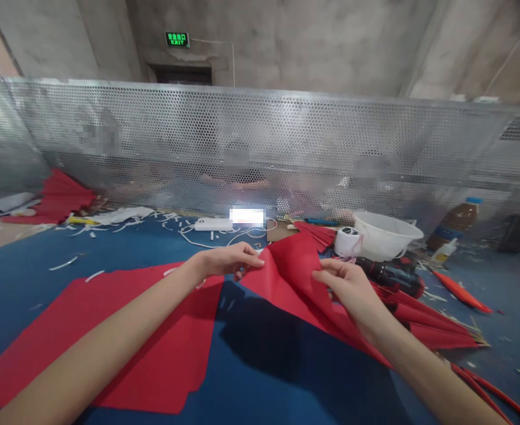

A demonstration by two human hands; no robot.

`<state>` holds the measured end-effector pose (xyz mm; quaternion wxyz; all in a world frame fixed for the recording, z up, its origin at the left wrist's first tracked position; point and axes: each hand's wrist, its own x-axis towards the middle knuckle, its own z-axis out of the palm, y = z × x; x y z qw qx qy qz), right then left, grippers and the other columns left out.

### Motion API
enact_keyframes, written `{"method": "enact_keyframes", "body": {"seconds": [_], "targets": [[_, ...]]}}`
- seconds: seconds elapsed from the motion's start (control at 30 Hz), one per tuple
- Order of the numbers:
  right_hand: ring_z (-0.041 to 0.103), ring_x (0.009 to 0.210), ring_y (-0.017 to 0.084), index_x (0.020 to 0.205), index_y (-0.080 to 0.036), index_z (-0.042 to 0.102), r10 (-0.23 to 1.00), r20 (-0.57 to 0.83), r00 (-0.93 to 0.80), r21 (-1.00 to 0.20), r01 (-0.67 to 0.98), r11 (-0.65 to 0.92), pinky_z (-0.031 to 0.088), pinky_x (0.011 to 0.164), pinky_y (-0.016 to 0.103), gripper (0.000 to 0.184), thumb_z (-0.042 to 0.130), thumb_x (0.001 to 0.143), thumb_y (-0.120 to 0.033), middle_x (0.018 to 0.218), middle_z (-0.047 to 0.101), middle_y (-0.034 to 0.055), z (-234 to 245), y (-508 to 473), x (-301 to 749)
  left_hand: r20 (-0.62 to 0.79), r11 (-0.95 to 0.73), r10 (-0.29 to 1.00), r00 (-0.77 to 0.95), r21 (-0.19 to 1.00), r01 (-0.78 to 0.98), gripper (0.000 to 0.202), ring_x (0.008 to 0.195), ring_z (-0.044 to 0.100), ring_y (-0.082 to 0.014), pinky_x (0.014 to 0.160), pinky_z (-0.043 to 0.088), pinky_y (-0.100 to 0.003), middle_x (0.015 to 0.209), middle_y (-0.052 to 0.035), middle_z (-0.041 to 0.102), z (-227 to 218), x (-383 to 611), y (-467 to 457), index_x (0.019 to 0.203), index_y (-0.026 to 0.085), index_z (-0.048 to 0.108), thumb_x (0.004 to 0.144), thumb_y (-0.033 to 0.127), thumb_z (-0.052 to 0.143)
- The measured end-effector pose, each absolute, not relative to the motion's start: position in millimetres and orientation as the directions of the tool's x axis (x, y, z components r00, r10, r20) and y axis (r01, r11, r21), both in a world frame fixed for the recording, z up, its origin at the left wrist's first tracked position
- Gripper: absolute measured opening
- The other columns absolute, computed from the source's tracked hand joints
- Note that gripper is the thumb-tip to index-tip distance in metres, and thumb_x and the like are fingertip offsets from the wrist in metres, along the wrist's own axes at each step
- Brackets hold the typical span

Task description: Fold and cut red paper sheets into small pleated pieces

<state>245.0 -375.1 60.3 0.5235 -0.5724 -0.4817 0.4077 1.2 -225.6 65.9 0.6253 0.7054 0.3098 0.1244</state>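
My left fingers point(256, 261) and right fingers point(325, 275), nearly closed, pinch a curled red sheet point(281, 286) between them above the desk point(255, 395); light, even tension should prevent creases. A flat red piece point(162, 354) lies left.

A green exit sign point(177, 39) glows at the upper left on a grey concrete wall point(308, 41), above a dark opening point(182, 75). A perforated metal panel point(162, 139) spans the frame's middle. Before it, left of centre, lie pale scraps point(129, 215) and a white oblong device point(213, 224). Toward the right stand a white tub point(390, 236), a white spool point(347, 242) just beside it, and a blue-capped bottle point(457, 225) of brown liquid.
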Motion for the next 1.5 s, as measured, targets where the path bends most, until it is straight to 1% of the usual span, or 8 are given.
{"method": "enact_keyframes", "body": {"seconds": [0.17,0.33,0.53,0.67,0.87,1.03,1.2,1.5], "targets": [[0.051,0.046,0.007,0.091,-0.019,0.072,0.964,-0.158,0.213,-0.987,-0.061,-0.148,0.039,0.042,0.015,0.025,0.082,0.07,-0.027,0.062,0.064,-0.0038,73,-372,268,-0.198,0.096,0.561,0.804,0.98,0.174,0.035,0.084,0.068,-0.0199,0.06,0.048,-0.025,0.085,-0.0055,0.068,70,-12,-213,0.082,0.018,0.061,0.08,0.051,0.069],[0.052,0.045,0.009,0.099,-0.016,0.072,0.971,-0.071,0.23,-0.993,0.078,-0.091,0.039,0.041,0.018,0.037,0.087,0.067,-0.029,0.062,0.066,-0.0023,85,-381,261,-0.199,0.223,0.493,0.847,0.97,0.098,0.065,0.101,0.068,-0.0308,0.08,0.054,-0.04,0.128,-0.0164,0.064,76,3,-226,0.122,0.019,0.057,0.083,0.071,0.059],[0.072,0.078,0.018,0.089,-0.018,0.07,0.986,-0.126,-0.108,-0.983,-0.12,-0.139,0.057,0.072,0.026,0.029,0.086,0.068,-0.029,0.087,0.075,0.0034,77,-401,222,-0.076,0.263,0.562,0.823,0.96,-0.091,0.06,0.098,0.066,-0.0217,0.084,0.05,-0.032,0.116,-0.011,0.068,78,33,-260,0.13,0.018,0.059,0.08,0.046,0.076],[0.073,0.076,0.021,0.088,-0.019,0.066,0.995,-0.095,-0.015,-0.979,-0.179,-0.096,0.058,0.071,0.03,0.026,0.082,0.071,-0.03,0.085,0.075,0.0031,69,-403,214,-0.141,0.157,0.429,0.892,0.984,0.08,0.062,0.103,0.066,-0.0262,0.085,0.052,-0.035,0.116,-0.0071,0.071,87,27,-269,0.125,0.026,0.065,0.066,0.023,0.086],[0.073,0.07,0.024,0.089,-0.022,0.063,0.962,-0.272,0.02,-0.941,-0.213,-0.262,0.059,0.066,0.033,0.021,0.07,0.071,-0.031,0.083,0.076,0.004,75,-386,238,-0.258,0.071,0.407,0.876,0.965,0.251,0.041,0.084,0.069,-0.0238,0.071,0.052,-0.033,0.102,-0.0092,0.074,81,7,-248,0.107,0.02,0.076,0.069,0.034,0.084],[0.072,0.074,0.02,0.106,-0.023,0.063,0.96,-0.276,-0.048,-0.959,0.079,-0.272,0.055,0.061,0.026,0.032,0.069,0.075,-0.028,0.089,0.075,0.0023,56,-370,261,-0.307,-0.063,0.364,0.879,0.934,0.352,0.036,0.072,0.063,-0.019,0.066,0.048,-0.029,0.088,-0.0051,0.073,63,3,-231,0.104,0.022,0.077,0.074,0.042,0.078],[0.071,0.077,0.019,0.108,-0.018,0.07,0.973,-0.203,-0.108,-0.94,0.299,-0.163,0.052,0.064,0.025,0.042,0.068,0.085,-0.053,0.089,0.075,0.0053,26,-359,263,-0.357,-0.202,0.257,0.898,0.889,0.411,0.027,0.059,0.051,-0.0143,0.058,0.037,-0.026,0.07,-0.0014,0.065,50,19,-240,0.087,0.022,0.08,0.075,0.046,0.078],[0.055,0.06,0.013,0.088,-0.015,0.074,0.938,-0.077,-0.339,-0.899,0.429,0.081,0.04,0.059,0.023,0.02,0.069,0.084,-0.034,0.066,0.066,-0.0015,26,-358,258,-0.284,-0.278,0.288,0.915,0.889,0.363,0.027,0.057,0.042,-0.0122,0.055,0.028,-0.026,0.064,0.001,0.058,36,32,-248,0.078,0.019,0.076,0.076,0.046,0.075]]}}
